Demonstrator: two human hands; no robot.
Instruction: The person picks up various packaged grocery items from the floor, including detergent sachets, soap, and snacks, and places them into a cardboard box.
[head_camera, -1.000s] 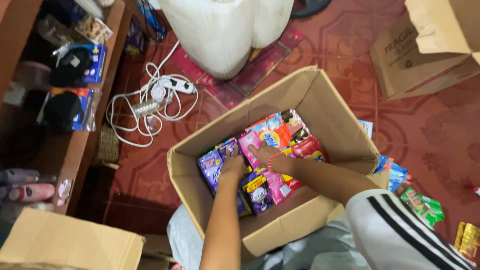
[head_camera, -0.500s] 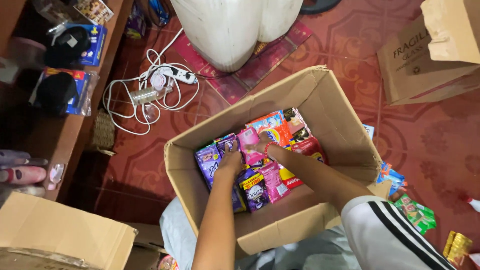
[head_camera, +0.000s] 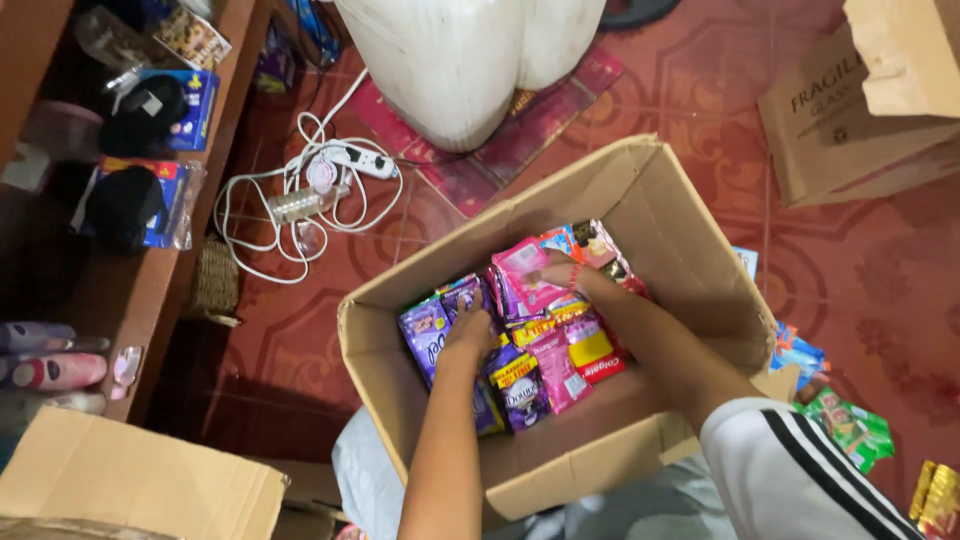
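A white power strip with its tangled cord lies on the red tiled floor at ten o'clock from the open cardboard box. Inside the box, the left hand presses flat, fingers unclenched, on the purple sachet packs, which lie directly beneath its palm. At two o'clock from it, the right hand pinches a pink sachet pack at that pack's right edge.

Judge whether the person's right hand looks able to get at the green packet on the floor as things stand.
Probably not directly: the right hand is down inside the box, whose wall stands between it and the green packet; it must lift out first.
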